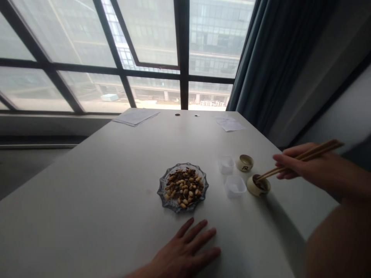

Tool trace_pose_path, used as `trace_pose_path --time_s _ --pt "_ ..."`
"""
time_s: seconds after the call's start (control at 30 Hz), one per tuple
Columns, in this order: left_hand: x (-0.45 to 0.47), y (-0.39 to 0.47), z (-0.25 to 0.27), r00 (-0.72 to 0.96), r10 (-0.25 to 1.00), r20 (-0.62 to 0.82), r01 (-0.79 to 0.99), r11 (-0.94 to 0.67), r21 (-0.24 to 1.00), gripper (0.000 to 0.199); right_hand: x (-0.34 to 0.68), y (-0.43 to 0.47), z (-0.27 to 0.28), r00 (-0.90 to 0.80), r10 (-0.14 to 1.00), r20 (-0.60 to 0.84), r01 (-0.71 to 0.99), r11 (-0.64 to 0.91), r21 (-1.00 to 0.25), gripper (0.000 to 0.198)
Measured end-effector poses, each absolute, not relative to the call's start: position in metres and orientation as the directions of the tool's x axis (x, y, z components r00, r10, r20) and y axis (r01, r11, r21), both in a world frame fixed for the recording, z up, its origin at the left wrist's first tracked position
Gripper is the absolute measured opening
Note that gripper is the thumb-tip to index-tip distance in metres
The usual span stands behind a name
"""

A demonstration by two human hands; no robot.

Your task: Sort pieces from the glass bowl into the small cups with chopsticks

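My right hand (301,162) is closed around a pair of wooden chopsticks (314,150). Their tips reach into a small beige cup (257,191) at the right, which has something dark inside. What the tips touch in there I cannot make out. With fingers spread, my left hand (185,251) lies flat on the table just in front of a scalloped glass dish (160,193). Pale nuts, probably peanuts, (185,189) and dark seeds or flakes are mixed in that dish.
Left of the cup stand two clear plastic containers (235,187), one behind the other. A second beige cup with a dark mark (245,164) is behind the first. Papers (136,116) lie at the white table's (101,193) far end, before windows and a dark curtain (257,58).
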State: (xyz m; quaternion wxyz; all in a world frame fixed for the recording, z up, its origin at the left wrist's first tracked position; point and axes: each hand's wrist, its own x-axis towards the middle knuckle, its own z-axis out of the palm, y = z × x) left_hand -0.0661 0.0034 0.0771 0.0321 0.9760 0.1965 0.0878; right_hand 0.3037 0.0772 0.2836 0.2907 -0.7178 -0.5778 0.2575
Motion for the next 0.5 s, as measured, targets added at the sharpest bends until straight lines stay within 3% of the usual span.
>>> trace_pose_path --time_s 0.27,0.5 --pt "-0.069 0.013 0.042 0.908 0.318 0.272 0.323 -0.946 0.026 0.069 0.304 0.11 0.265 0.127 0.98 -0.155 0.602 -0.201 -0.773 0.024" --pt "-0.069 0.013 0.038 0.902 0.328 0.279 0.338 -0.941 0.013 0.066 0.296 0.123 0.256 0.006 0.988 -0.153 0.707 -0.112 -0.699 0.023"
